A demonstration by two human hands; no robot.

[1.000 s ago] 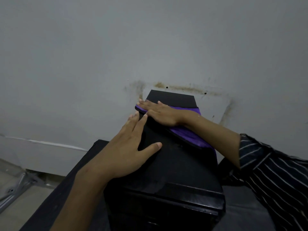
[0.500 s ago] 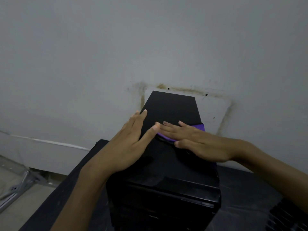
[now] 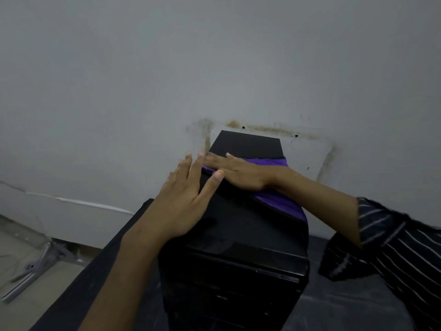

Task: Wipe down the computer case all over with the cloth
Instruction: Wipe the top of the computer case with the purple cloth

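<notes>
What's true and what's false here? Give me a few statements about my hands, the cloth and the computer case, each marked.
The right hand presses the purple cloth flat on top of the black computer case. True.
The left hand grips a corner of the cloth. False: it lies flat on the case, fingers straight.
The cloth covers the whole top. False: the far end of the top is bare.
The case stands on a dark table by a stained wall. True.

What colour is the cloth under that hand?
The cloth is purple, pressed flat on the black computer case by the right hand, seen from the head camera.
</notes>
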